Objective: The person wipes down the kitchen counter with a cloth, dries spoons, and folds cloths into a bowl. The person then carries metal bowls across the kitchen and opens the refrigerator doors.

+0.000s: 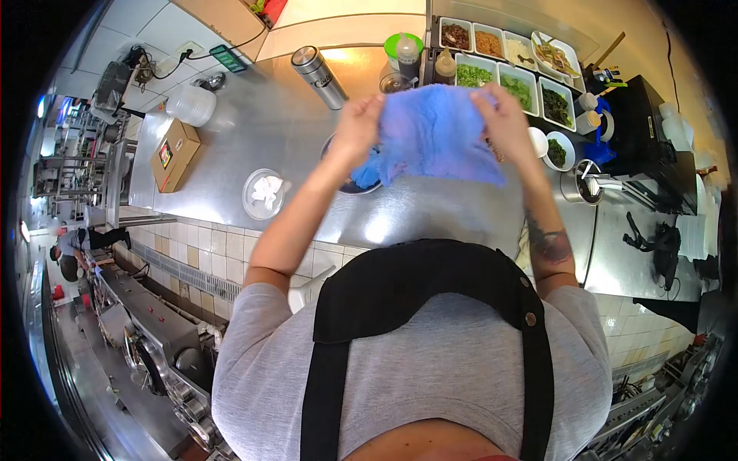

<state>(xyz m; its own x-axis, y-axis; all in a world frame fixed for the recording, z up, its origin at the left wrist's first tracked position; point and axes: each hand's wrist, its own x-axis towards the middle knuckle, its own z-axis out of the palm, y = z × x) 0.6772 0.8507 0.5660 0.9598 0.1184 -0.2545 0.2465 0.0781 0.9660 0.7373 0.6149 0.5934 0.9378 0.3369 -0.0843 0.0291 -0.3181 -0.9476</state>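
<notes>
A blue cloth (438,131) is stretched between my hands above the steel counter (307,207). My left hand (358,127) pinches its upper left corner, and my right hand (501,115) grips the upper right one. Under the cloth's left side, a dark round bowl (361,187) shows in part, with more blue material (367,170) in it. Left of the bowl stands a clear round container (255,209) holding something white and crumpled (267,190). The cloth hides part of the counter behind it.
A steel flask (319,77) stands at the back, with squeeze bottles (407,55) to its right. Trays of chopped greens (513,86) fill the back right. A cardboard box (177,156) and stacked plastic lids (191,105) are at left. Another person (73,246) stands far left.
</notes>
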